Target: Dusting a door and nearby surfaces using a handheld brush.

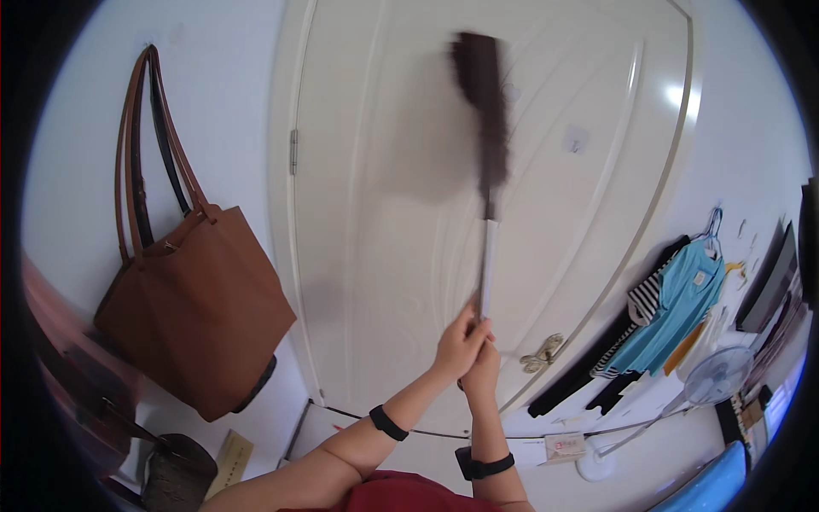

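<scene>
A duster with a dark brown fluffy head (484, 102) is raised upright in front of a cream door (367, 247). Its head is blurred, and whether it touches the door I cannot tell. My left hand (458, 346) wraps round the pale handle (489, 264) near its lower end. Close against it, my right hand (483, 369) also grips the handle, and the two hands overlap. Dark bands circle both of my wrists. To the right of my hands is the door's ornate metal handle (543, 352), and higher up a small clear hook (576, 141) sticks to the door.
On the left wall hangs a brown tote bag (200, 316). A blue shirt (670, 307) and other clothes hang at the right. Below them a white standing fan (719, 375) and a small box (565, 448) stand on the floor. A dark bag (179, 474) lies at lower left.
</scene>
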Motion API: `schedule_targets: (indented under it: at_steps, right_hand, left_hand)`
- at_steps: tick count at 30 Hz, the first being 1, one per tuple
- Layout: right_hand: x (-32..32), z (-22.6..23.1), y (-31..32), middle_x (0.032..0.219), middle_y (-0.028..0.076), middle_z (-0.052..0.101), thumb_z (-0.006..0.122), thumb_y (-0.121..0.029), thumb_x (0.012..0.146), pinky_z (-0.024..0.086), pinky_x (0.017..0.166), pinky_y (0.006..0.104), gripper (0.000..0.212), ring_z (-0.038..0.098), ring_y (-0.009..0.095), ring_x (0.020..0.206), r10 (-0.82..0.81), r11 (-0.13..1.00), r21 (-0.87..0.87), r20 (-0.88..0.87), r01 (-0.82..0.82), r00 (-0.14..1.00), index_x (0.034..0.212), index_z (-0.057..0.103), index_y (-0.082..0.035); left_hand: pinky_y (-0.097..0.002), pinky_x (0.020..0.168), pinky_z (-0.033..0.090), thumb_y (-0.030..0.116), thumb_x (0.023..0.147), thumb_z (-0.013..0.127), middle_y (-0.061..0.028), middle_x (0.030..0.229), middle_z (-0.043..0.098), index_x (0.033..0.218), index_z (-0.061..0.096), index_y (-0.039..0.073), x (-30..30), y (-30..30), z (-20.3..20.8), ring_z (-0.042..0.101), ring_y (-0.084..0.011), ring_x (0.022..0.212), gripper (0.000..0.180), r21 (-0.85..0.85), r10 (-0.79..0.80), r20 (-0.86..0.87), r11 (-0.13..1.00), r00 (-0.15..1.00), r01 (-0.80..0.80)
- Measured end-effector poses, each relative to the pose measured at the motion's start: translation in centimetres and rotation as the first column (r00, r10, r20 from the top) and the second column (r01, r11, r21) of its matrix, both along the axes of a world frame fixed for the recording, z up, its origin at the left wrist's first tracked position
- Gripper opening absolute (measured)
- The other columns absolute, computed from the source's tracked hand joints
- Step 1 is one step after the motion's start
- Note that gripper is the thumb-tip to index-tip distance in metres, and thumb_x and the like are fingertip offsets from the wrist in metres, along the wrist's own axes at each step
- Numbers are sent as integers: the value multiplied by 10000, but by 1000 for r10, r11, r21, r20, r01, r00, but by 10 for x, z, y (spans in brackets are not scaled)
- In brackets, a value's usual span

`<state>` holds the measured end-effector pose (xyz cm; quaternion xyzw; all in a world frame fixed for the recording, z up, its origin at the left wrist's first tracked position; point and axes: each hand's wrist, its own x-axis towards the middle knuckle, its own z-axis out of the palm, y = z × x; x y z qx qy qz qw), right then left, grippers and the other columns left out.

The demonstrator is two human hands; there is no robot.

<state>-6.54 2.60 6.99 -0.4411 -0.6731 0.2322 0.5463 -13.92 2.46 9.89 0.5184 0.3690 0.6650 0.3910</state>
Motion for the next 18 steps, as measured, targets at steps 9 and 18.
schedule_targets:
  at_steps: [9,18]
  right_hand:
    - [67,-51,7,906,137,666,569,-200,902,499,718,342,290,657,221,872,-216,976,-105,-331,192,918,1047,601,50]
    - [18,-18,4,881,162,673,567,-175,878,502,712,375,272,663,270,832,111,984,-97,-307,-147,945,1012,608,58]
  left_hand:
    - [-397,696,507,366,881,568,-121,847,686,1394,430,209,85,10,-3,658,-316,766,554,0,-1,-707,1000,707,2]
    - [-368,701,513,336,892,569,-111,821,682,1363,483,215,31,8,-10,669,-277,749,494,37,151,-552,987,820,-157]
